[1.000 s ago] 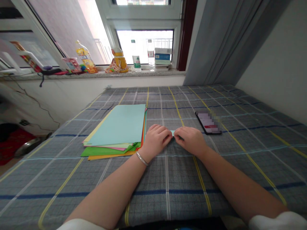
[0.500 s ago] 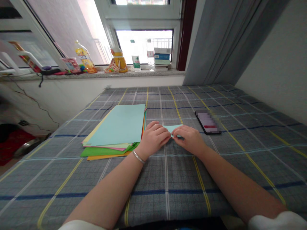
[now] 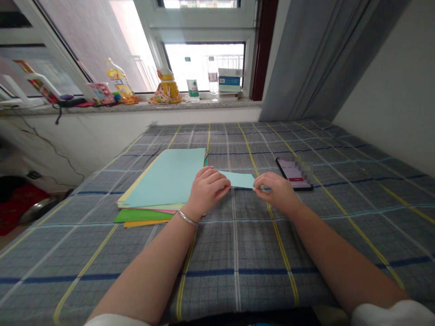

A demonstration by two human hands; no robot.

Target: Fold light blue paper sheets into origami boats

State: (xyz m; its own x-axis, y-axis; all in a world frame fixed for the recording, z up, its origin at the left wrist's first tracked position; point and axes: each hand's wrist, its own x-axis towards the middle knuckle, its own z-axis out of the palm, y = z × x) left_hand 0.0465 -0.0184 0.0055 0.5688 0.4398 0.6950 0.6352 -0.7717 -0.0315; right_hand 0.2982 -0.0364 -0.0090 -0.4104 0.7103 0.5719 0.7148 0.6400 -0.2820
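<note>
Between my hands, a small light-blue piece of paper (image 3: 240, 179) is held just over the checked cloth. My left hand (image 3: 209, 188) pinches its left end, with the fingers curled and a silver bangle at the wrist. At the other end, my right hand (image 3: 275, 190) grips the right corner between thumb and fingers. The part of the paper under the left fingers is hidden. A stack of coloured paper (image 3: 170, 174), light blue on top with yellow, pink, green and orange edges below, lies beside my left hand.
A phone (image 3: 294, 174) lies on the checked cloth (image 3: 234, 253) to the right of my right hand. Along the windowsill (image 3: 204, 104) stand an orange drink bottle (image 3: 121, 83), a yellow cup (image 3: 167, 86), clear bottles and some boxes (image 3: 229, 81).
My hands have moved apart, the left one to the left and the right one slightly right. More of the light-blue paper shows between them.
</note>
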